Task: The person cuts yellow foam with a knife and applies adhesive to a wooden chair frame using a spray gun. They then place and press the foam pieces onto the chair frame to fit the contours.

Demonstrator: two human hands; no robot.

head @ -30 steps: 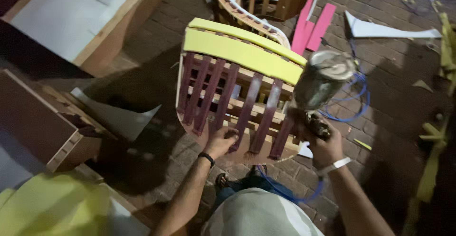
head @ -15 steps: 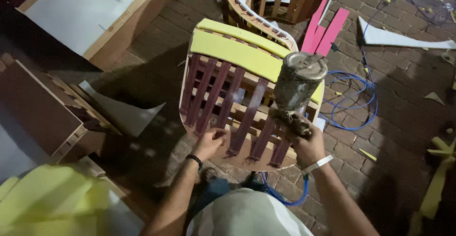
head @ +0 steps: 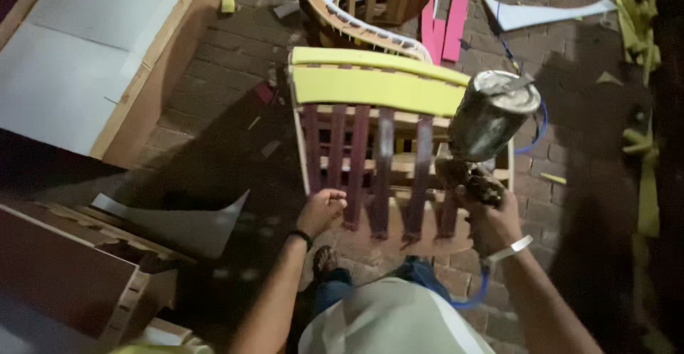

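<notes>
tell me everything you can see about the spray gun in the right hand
The spray gun is a grimy, paint-crusted metal tool with a large dull silver cup on top, its lid tilted toward the camera. The darker gun body sits below the cup, gripped by the right hand. A blue hose runs from under that hand. The gun is held over the right side of the slatted wooden frame, in front of its dark red slats and below the yellow foam strips.

Dim, warm light is falling from above onto the brick floor (head: 228, 119), leaving the right edge and lower left sinking into darkness. Glare is glinting off the spray gun's metal cup (head: 491, 112). Heavy shadows are pooling beside the slatted wooden frame (head: 370, 162); everything is looking soft, slightly motion-blurred.
</notes>
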